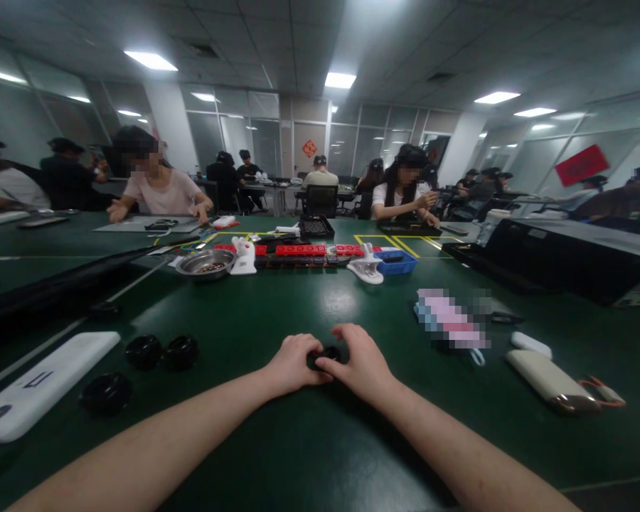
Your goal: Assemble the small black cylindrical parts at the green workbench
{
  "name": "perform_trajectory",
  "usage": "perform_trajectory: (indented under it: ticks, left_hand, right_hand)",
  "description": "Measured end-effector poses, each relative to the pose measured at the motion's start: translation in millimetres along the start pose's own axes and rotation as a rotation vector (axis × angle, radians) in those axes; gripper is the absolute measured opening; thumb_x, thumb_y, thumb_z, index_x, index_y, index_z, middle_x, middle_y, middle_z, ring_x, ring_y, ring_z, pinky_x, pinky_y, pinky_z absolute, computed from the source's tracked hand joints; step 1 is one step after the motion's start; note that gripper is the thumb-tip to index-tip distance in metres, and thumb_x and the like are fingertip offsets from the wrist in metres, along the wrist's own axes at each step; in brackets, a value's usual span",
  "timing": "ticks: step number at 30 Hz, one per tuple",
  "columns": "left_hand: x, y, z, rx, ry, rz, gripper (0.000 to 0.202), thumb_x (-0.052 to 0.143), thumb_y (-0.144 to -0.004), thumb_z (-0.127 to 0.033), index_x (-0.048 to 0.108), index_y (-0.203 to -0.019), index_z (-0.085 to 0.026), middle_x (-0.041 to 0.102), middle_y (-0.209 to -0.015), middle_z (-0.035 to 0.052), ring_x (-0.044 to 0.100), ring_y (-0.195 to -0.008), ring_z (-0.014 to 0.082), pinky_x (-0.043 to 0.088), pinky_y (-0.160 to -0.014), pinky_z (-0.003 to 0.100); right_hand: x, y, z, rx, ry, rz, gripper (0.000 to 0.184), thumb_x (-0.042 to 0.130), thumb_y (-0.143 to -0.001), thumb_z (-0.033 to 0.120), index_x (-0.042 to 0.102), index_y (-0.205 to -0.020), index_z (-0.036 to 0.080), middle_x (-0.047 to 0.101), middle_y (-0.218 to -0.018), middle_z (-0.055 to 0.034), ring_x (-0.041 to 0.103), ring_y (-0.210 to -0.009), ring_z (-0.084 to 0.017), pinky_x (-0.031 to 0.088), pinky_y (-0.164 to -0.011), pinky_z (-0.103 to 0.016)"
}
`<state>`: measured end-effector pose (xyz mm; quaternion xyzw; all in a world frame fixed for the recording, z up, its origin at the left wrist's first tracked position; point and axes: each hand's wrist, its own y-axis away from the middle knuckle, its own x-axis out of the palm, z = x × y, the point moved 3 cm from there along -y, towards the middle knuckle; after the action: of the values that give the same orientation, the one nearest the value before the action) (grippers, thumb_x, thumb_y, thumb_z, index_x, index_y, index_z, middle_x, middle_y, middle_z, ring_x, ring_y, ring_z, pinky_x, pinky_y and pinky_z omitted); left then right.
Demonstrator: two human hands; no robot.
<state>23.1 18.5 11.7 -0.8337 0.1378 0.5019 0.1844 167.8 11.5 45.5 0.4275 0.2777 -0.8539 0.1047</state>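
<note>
On the green table in front of me, a small black round object [329, 354] sits between my hands, mostly covered by fingers. My left hand [294, 364] has its fingers curled against the object's left side. Curved around the right side is my right hand [367, 364], its thumb and forefinger spread apart; the thumb tip lies at the object's near edge. To the left stand glossy black round pieces, one [144, 351] beside another [181, 351] and a third [105, 392] nearer me. Their exact kind cannot be made out.
A white slab-shaped device [48, 384] lies at left. Farther back are a metal bowl [205, 264], white stands [244, 257], red strips [300, 249] and a blue bin [399, 263]. A beige case [549, 380] and a blurred packet [451, 318] lie right. Other people sit across.
</note>
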Motion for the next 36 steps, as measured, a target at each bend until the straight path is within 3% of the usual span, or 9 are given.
perform_trajectory:
  ticks: [3,6,9,15,20,25,29,32,36]
  left_hand:
    - [-0.3,0,-1,-0.003,0.003,0.001,0.03,0.066,-0.061,-0.045,0.058,-0.075,-0.019,0.056,-0.078,-0.0008,0.052,-0.078,0.0183,0.036,-0.069,0.027]
    - [1.3,0,2,0.004,0.007,-0.014,0.035,0.067,-0.06,-0.047,0.058,-0.077,-0.018,0.056,-0.078,-0.0003,0.052,-0.077,0.0186,0.036,-0.069,0.028]
    - [3.6,0,4,0.006,0.008,-0.025,0.036,0.069,-0.057,-0.047,0.057,-0.075,-0.018,0.056,-0.08,-0.0005,0.052,-0.078,0.0188,0.035,-0.07,0.028]
    - [3.9,0,3,-0.014,-0.007,-0.034,0.033,0.068,-0.058,-0.046,0.058,-0.076,-0.02,0.056,-0.078,-0.001,0.052,-0.077,0.0183,0.035,-0.068,0.026]
    - [2.2,1,2,-0.042,0.005,-0.02,0.039,0.07,-0.055,-0.048,0.058,-0.078,-0.02,0.057,-0.083,-0.0006,0.052,-0.079,0.019,0.035,-0.07,0.027]
    - [1.2,1,1,-0.05,-0.01,-0.008,0.036,0.069,-0.057,-0.047,0.058,-0.078,-0.02,0.057,-0.083,-0.0007,0.052,-0.08,0.0188,0.035,-0.072,0.027]
    - [-0.2,2,-1,-0.046,-0.006,-0.009,0.039,0.069,-0.056,-0.049,0.058,-0.079,-0.019,0.057,-0.083,-0.0005,0.052,-0.08,0.0193,0.036,-0.072,0.028]
    - [-1.0,3,0,-0.046,0.007,-0.019,0.041,0.07,-0.055,-0.05,0.058,-0.078,-0.019,0.057,-0.084,-0.0006,0.052,-0.08,0.0191,0.037,-0.072,0.028]
    - [-1.2,3,-1,-0.04,0.007,-0.014,0.038,0.07,-0.056,-0.047,0.057,-0.079,-0.019,0.057,-0.084,-0.0009,0.051,-0.08,0.0185,0.037,-0.072,0.028]
  right_hand:
    - [4,0,2,-0.085,-0.044,0.077,0.017,0.059,-0.07,0.022,0.059,-0.086,0.017,0.062,-0.082,-0.005,0.055,-0.081,-0.021,0.043,-0.078,-0.037]
    - [4,3,3,-0.16,-0.208,0.133,0.043,0.053,-0.067,0.009,0.051,-0.108,0.019,0.059,-0.104,-0.0067,0.053,-0.098,-0.02,0.041,-0.086,-0.036]
    - [1,4,-1,-0.071,-0.186,0.036,0.049,0.058,-0.067,0.017,0.046,-0.115,0.017,0.054,-0.114,-0.0102,0.049,-0.104,-0.024,0.04,-0.088,-0.039]
    - [2,2,0,-0.09,-0.049,0.018,0.009,0.057,-0.07,0.02,0.059,-0.078,0.019,0.06,-0.079,-0.0043,0.053,-0.082,-0.021,0.043,-0.077,-0.037]
    - [1,3,-6,-0.119,-0.184,0.003,0.037,0.05,-0.07,0.015,0.052,-0.107,0.019,0.055,-0.109,-0.0079,0.048,-0.104,-0.022,0.037,-0.09,-0.039]
    - [1,4,-4,-0.027,-0.109,-0.07,0.014,0.06,-0.066,0.024,0.057,-0.079,0.018,0.055,-0.09,-0.0064,0.051,-0.09,-0.024,0.042,-0.081,-0.039]
    - [6,4,-3,-0.147,-0.271,0.079,0.036,0.047,-0.066,0.008,0.057,-0.098,0.021,0.053,-0.108,-0.0062,0.047,-0.105,-0.021,0.037,-0.092,-0.037]
    - [4,4,-9,-0.073,-0.282,0.014,0.042,0.049,-0.069,0.014,0.049,-0.111,0.02,0.049,-0.116,-0.0083,0.044,-0.111,-0.023,0.033,-0.095,-0.04]
    - [3,3,-7,0.015,-0.17,-0.052,0.019,0.06,-0.068,0.026,0.054,-0.085,0.018,0.054,-0.092,-0.0064,0.05,-0.092,-0.023,0.041,-0.082,-0.038]
